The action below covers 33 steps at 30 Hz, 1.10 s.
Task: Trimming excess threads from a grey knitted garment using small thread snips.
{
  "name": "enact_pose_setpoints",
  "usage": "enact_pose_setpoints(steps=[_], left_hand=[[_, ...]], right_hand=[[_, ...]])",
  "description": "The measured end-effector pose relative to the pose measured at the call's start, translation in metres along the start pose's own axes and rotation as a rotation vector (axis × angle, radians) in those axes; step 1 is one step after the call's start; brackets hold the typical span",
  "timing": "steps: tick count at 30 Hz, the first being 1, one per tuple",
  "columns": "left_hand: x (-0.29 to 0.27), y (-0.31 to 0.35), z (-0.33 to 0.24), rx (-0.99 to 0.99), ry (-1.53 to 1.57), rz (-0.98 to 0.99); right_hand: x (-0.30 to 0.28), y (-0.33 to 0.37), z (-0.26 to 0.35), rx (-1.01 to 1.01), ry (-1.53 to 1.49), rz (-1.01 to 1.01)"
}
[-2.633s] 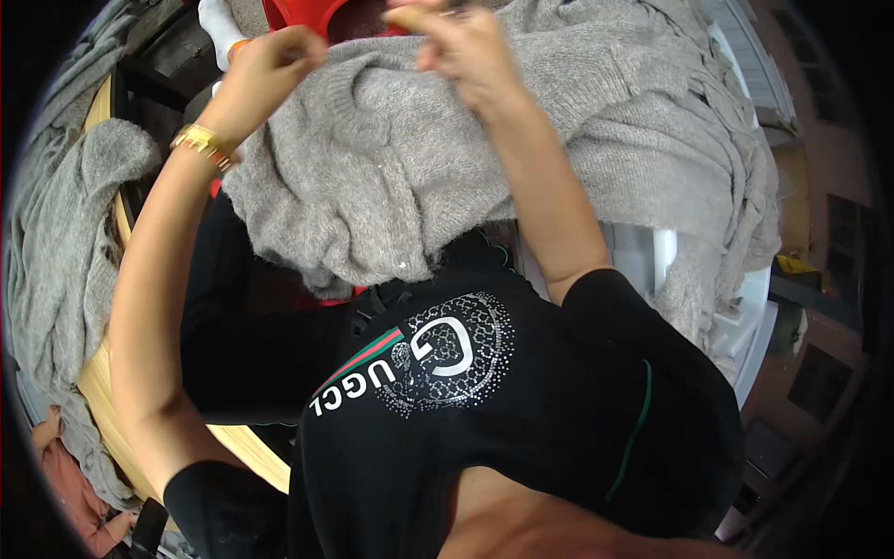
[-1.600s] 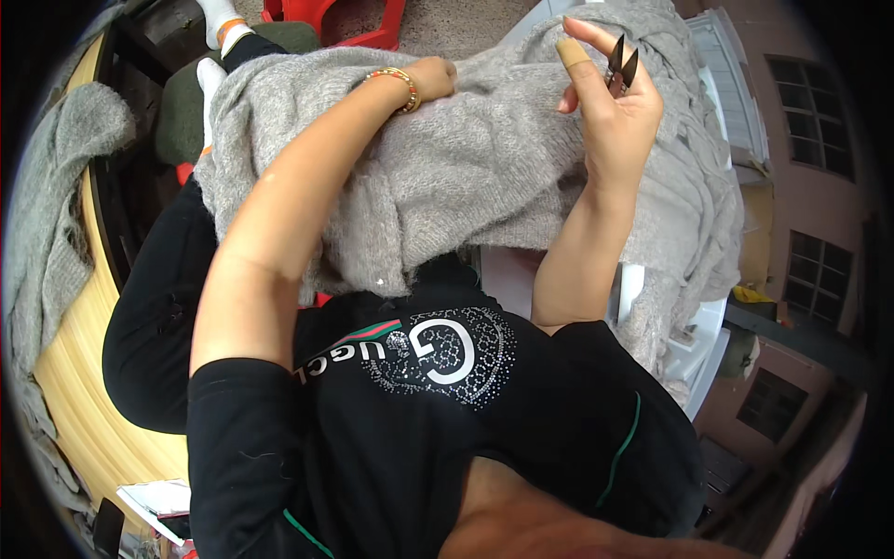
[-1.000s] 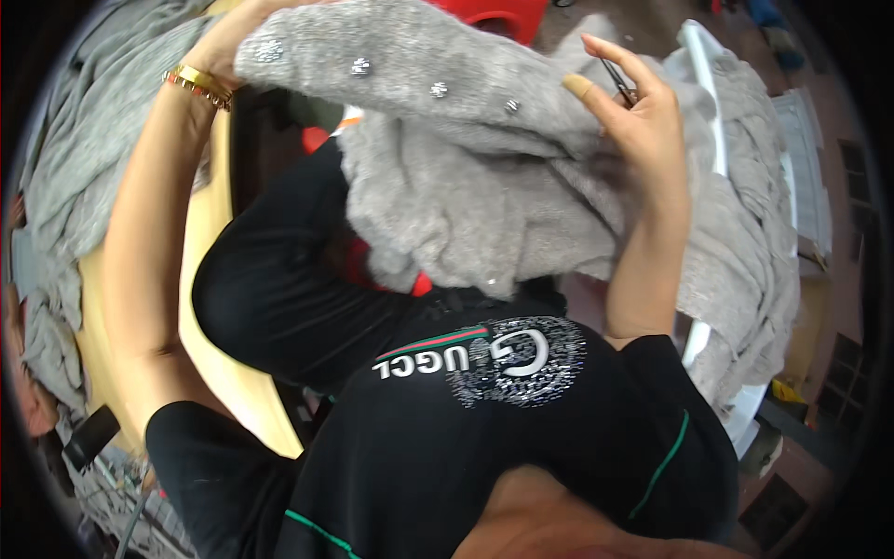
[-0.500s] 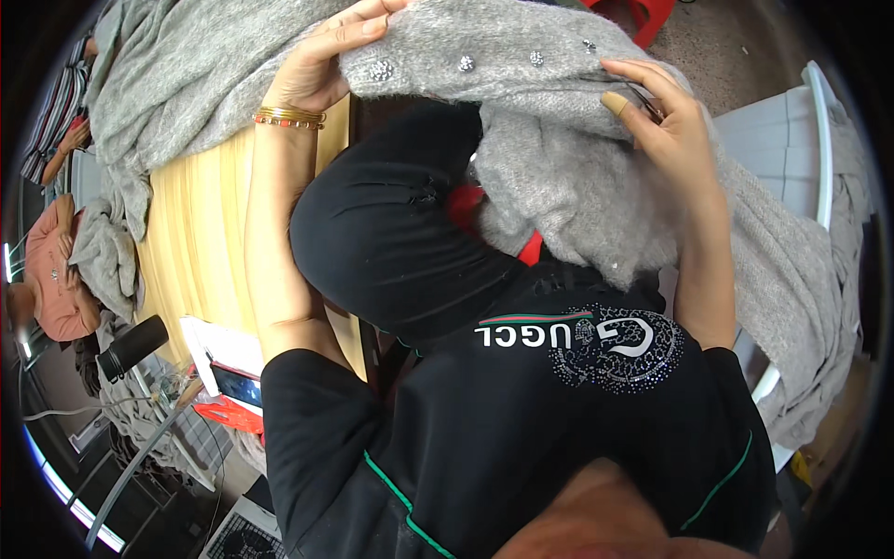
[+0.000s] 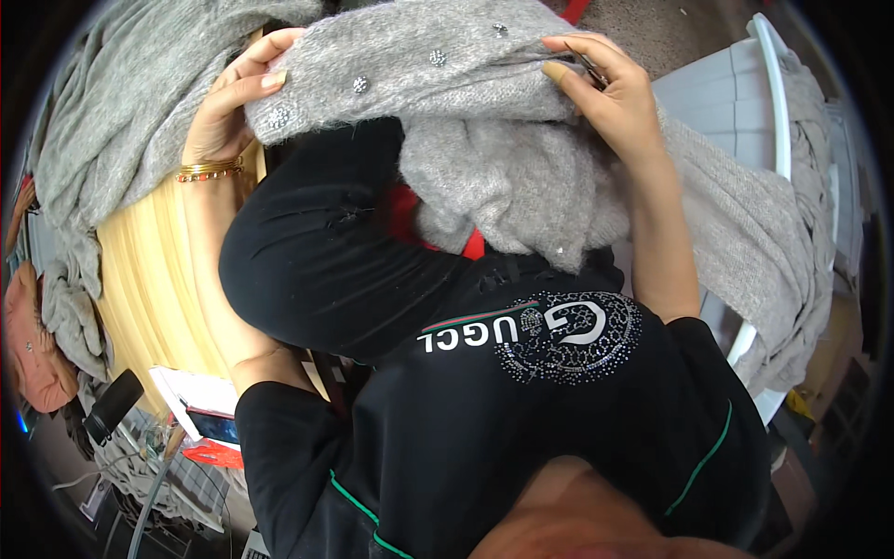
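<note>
A fuzzy grey knit sweater (image 5: 400, 51) is stretched between my hands above my lap, with several sparkly round buttons (image 5: 360, 85) in a row along it. My left hand (image 5: 223, 107) pinches its left end, thumb on top beside the last button. At the right, my right hand (image 5: 619, 98) grips a fold of the knit between thumb and fingers. A tan cover wraps that thumb. Inside the same hand sits a small dark metal tool (image 5: 592, 71), mostly hidden by the fingers. More of the sweater (image 5: 507, 182) bunches on my lap and trails off to the right.
Grey knitwear (image 5: 112, 112) is heaped on a pale wooden table (image 5: 149, 270) at the left. A light-blue plastic bin (image 5: 722, 102) stands at the right, knitwear over its rim. A phone (image 5: 212, 426) lies at the lower left. Another person's pink top (image 5: 37, 335) shows at the far left.
My hands and the stretched sweater have shifted left and slightly down in the picture, and the surroundings shift left too. Both hands keep their hold on the knit.
</note>
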State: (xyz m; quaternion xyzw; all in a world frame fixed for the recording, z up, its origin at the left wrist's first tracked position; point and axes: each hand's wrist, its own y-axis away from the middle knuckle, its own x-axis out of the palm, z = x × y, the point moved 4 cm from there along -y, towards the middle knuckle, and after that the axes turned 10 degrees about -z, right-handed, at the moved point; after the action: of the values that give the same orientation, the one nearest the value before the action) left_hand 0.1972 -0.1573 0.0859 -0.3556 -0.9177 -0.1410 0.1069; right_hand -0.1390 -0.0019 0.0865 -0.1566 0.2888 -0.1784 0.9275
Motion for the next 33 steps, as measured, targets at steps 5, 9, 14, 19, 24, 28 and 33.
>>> enact_pose_setpoints(steps=[5,9,14,19,24,28,33], left_hand=[[-0.010,0.002,0.006,-0.022,0.010,-0.014],[-0.011,0.001,0.009,-0.023,-0.019,-0.009],[-0.021,-0.002,0.012,-0.007,-0.034,-0.048],[-0.018,-0.002,0.011,-0.016,-0.068,-0.094],[-0.015,-0.004,0.016,-0.077,-0.337,-0.139],[-0.004,-0.007,0.013,-0.019,-0.428,-0.077],[-0.010,-0.004,0.013,-0.049,-0.425,-0.088]], right_hand=[[0.008,-0.003,0.007,-0.092,0.020,0.024],[0.013,-0.006,0.007,-0.092,0.017,0.035],[0.018,-0.009,0.008,-0.018,0.085,0.057],[0.024,-0.011,0.010,-0.122,0.044,0.085],[0.027,-0.006,0.003,-0.069,0.027,0.087],[0.027,-0.001,-0.013,-0.012,0.029,0.090],[0.033,-0.002,-0.005,-0.073,-0.007,0.074]])
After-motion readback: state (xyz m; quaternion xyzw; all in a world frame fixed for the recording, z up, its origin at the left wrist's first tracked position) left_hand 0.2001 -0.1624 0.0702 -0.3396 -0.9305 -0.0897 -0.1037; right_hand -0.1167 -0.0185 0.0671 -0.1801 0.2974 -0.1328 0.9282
